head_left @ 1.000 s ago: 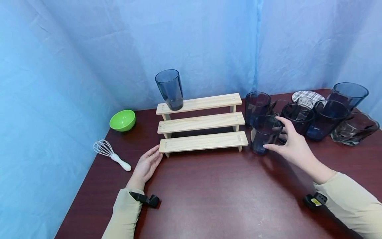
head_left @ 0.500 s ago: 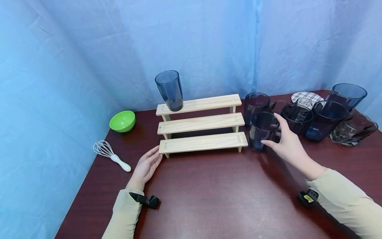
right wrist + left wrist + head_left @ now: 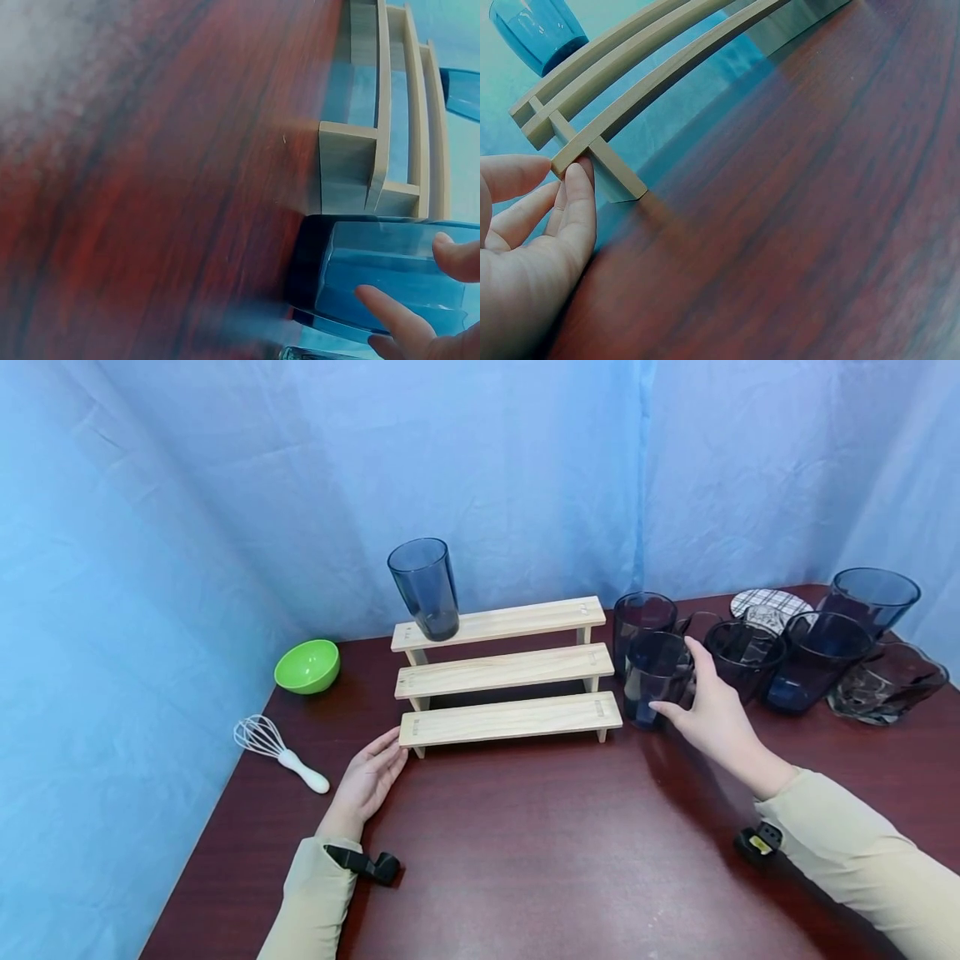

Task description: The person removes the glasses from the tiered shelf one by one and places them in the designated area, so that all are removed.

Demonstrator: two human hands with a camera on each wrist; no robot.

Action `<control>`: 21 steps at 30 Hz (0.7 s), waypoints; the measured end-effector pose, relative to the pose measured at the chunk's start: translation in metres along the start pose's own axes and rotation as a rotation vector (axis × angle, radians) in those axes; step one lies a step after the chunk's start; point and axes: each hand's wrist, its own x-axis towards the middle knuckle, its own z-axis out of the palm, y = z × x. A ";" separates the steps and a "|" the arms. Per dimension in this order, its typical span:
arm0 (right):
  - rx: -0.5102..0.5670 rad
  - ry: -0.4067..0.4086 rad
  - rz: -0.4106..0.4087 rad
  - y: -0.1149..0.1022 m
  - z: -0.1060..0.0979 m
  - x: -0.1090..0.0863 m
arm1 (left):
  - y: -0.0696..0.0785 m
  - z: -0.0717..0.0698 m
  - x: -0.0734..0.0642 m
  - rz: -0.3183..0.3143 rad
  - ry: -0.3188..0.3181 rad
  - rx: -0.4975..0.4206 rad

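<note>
A three-step wooden display rack (image 3: 510, 718) stands on the dark red-brown table. My left hand (image 3: 367, 783) pinches the left end of its lowest step; in the left wrist view the fingers (image 3: 577, 202) reach under the board's corner. Just off the rack's right end, my right hand (image 3: 712, 718) holds an upright dark blue glass tumbler (image 3: 647, 685), thumb on the near side and fingers round the right. In the right wrist view this tumbler (image 3: 390, 270) stands close beside the rack's end. Another blue tumbler (image 3: 429, 589) sits at the left of the top step.
Behind and right of the held tumbler stand several dark glasses (image 3: 817, 664), a faceted glass (image 3: 888, 685) and a checked round coaster (image 3: 772, 603). At left lie a green bowl (image 3: 307, 668) and a white whisk (image 3: 300, 768). Blue curtains (image 3: 525, 468) enclose the table.
My right hand has shifted the tumbler slightly back and left, closer to the dark glass behind it. The left hand has stayed on the rack's end.
</note>
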 end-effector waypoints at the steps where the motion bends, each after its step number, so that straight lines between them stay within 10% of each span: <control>1: -0.005 0.006 -0.002 0.000 0.000 0.000 | 0.000 0.000 0.000 0.000 -0.002 0.003; 21: 0.035 0.005 0.007 0.001 -0.002 0.002 | 0.001 0.001 0.000 -0.008 -0.002 -0.010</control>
